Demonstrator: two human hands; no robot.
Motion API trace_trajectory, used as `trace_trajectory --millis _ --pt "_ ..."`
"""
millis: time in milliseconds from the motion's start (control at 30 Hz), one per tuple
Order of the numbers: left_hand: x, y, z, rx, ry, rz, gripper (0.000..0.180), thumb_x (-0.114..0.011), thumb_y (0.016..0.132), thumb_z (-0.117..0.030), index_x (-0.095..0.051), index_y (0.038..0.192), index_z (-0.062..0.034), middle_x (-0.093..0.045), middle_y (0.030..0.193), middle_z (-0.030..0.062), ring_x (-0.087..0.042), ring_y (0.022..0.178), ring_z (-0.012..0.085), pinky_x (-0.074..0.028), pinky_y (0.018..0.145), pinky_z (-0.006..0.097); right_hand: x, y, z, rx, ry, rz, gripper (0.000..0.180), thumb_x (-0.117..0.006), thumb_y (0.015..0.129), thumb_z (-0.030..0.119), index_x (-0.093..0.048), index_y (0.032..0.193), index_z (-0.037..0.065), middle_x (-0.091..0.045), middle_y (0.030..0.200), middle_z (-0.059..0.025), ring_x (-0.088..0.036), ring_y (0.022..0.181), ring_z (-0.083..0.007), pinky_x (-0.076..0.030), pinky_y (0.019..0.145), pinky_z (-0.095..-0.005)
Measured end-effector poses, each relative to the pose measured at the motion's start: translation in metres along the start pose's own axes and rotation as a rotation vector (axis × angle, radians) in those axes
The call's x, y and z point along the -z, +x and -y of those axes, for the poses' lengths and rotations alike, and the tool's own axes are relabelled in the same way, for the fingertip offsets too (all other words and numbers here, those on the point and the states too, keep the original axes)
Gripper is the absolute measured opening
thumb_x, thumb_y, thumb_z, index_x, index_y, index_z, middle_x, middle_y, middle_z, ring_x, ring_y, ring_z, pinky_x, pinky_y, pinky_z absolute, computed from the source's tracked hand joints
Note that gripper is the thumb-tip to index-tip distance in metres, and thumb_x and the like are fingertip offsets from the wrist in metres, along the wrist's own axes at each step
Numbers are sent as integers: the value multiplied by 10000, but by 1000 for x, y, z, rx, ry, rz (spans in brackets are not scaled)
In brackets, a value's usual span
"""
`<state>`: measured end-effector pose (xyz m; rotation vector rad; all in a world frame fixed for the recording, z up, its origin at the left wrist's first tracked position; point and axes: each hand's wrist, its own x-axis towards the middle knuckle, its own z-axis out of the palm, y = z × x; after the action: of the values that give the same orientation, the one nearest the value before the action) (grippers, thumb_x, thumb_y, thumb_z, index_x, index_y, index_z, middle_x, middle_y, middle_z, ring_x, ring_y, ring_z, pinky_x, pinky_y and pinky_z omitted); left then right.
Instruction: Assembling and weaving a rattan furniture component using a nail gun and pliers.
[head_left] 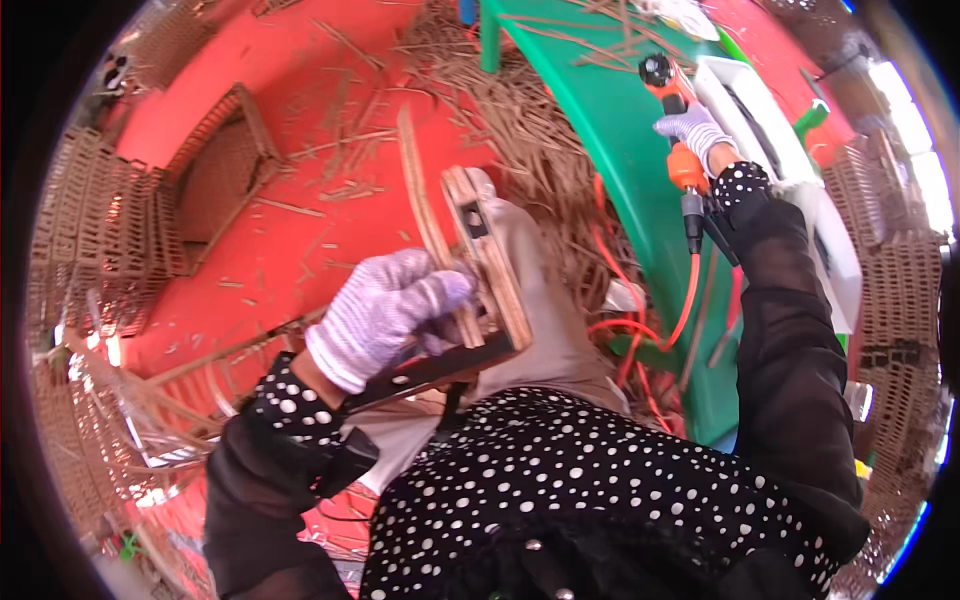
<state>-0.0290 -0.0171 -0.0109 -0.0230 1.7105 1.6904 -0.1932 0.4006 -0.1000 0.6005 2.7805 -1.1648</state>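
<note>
My left hand (375, 312), in a striped white-and-purple glove, is closed with thumb and fingers on a thin wooden strip (422, 200). Just right of the strip, over my lap, sits a slotted wooden block (508, 280) joined to a dark bar (435, 370). My right hand (697, 130), gloved the same way, is wrapped around an orange-and-black air tool (686, 166) over the green bench. From the tool's lower end runs an orange hose (690, 305). Whether the left fingers also touch the block cannot be made out.
The green bench (612, 130) stands to my right, with white trays (735, 105) along its far side. A woven tray (215, 180) and stacked woven baskets (105, 215) are at the left. Loose strips (520, 125) litter the red floor (330, 220); hose loops lie beside the bench.
</note>
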Motion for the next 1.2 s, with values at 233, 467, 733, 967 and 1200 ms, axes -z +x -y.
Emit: trace_trajectory --millis 233,467,733,967,1200 --pt "-4 12 -4 -21 68 82 336 -634 783 -241 -572 996 11 -629 792 53 -583 605 116 -463 536 236 68 -168 50 101 694 351 329 -610 686 96 -507 990 25 -534 776 -36 -543 645 -124 -485 566 -276" --pt "-9 13 12 -108 -57 157 240 -618 780 -57 -559 997 26 -617 795 41 -573 685 109 -466 633 246 64 -297 93 34 596 383 291 -703 712 98 -576 963 27 -585 735 -22 -545 587 -92 -446 557 -232" --pt "-12 20 18 -284 -42 140 282 -601 802 -92 -546 1055 18 -600 859 25 -552 738 91 -451 654 234 52 -357 112 61 462 548 293 -698 720 101 -574 976 29 -599 789 -29 -567 648 -125 -469 602 -258" --pt "-11 24 15 -314 159 130 236 -601 795 -129 -551 981 5 -573 813 9 -517 731 66 -445 664 224 30 -380 109 42 450 539 299 -695 725 108 -572 985 29 -601 798 -29 -570 663 -131 -472 615 -265" --pt "-11 30 21 -369 176 139 188 -584 806 -84 -546 964 9 -574 814 17 -518 743 69 -452 689 240 18 -383 107 44 441 537 304 -692 729 116 -570 994 30 -603 806 -29 -572 678 -137 -475 629 -273"
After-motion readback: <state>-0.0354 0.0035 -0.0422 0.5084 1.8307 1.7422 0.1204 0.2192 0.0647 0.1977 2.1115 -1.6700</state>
